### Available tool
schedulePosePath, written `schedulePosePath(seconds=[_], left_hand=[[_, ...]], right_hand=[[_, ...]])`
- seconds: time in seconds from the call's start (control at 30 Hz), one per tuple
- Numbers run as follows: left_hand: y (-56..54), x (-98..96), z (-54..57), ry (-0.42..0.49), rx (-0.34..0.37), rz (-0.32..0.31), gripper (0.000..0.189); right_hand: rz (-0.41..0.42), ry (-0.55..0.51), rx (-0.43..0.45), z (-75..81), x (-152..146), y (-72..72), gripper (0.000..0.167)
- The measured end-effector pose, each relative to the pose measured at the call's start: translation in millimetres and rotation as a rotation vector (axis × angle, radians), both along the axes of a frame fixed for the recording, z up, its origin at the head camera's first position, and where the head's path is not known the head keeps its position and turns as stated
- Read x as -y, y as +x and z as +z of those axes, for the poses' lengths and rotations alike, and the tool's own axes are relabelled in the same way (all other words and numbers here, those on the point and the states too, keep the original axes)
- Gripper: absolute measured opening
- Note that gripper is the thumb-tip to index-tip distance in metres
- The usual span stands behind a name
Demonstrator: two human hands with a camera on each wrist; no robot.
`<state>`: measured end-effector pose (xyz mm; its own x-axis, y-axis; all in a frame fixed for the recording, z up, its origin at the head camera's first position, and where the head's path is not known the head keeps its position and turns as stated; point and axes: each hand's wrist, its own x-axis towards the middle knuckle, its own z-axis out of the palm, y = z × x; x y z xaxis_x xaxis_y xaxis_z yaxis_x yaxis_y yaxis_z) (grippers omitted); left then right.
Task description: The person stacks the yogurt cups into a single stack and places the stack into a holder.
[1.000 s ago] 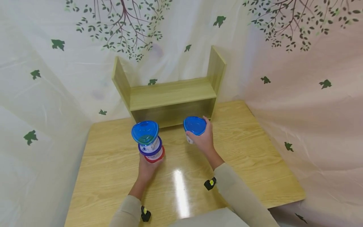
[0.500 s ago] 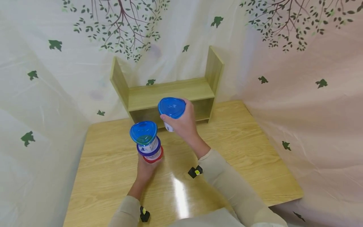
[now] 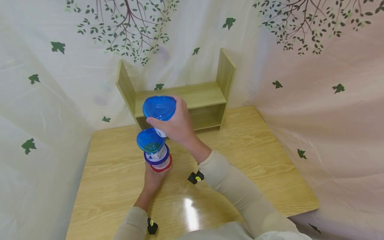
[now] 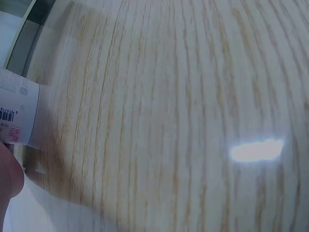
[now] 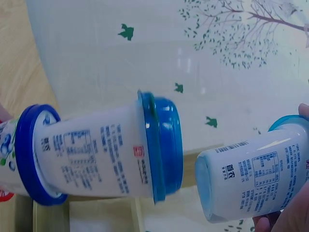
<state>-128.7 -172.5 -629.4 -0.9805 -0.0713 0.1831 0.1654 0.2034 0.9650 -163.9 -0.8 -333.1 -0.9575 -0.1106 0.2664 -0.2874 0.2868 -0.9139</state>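
My left hand (image 3: 154, 180) grips the bottom of a stack of yogurt cups, just below a red lid (image 3: 163, 168). On it stands a cup with a dark blue lid (image 5: 36, 154), topped by a cup with a bright blue lid (image 3: 151, 140). With thumb and fingers my right hand (image 3: 180, 125) holds another blue-lidded yogurt cup (image 3: 159, 108) above the stack's top. In the right wrist view a gap separates the held cup's base from the top lid (image 5: 164, 145). A printed white cup wall (image 4: 17, 108) shows beside a fingertip in the left wrist view.
A two-level wooden shelf (image 3: 183, 96) with raised side panels stands at the back of the wooden table (image 3: 246, 150). Behind it hangs a pale cloth (image 3: 192, 33) printed with branches and leaves. Light glares off the tabletop near the front.
My right hand has carried its yogurt cup left and upward, from beside the shelf's lower right to over the stack. The left hand keeps its stack almost still.
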Motion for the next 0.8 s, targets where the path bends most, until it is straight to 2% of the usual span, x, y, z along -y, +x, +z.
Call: schedulePosePath(seconds=[0.2, 0.43, 0.57, 0.8], left_hand=[[2.6, -1.4, 3.3, 0.021, 0.017, 0.013, 0.103], [14.0, -6.5, 32.5, 0.007, 0.033, -0.005, 0.099], [16.0, -6.9, 37.7, -0.008, 0.051, -0.003, 0.098], [18.5, -8.0, 38.8, -0.038, 0.015, 0.040, 0.098]], right_hand=[[0.066, 0.058, 0.012, 4.7, 19, 4.1, 0.092], [0.094, 0.090, 0.014, -3.4, 32, 3.2, 0.093], [0.089, 0.101, 0.022, -7.1, 37, 2.6, 0.094], [0.088, 0.138, 0.026, -10.2, 43, 2.9, 0.096]])
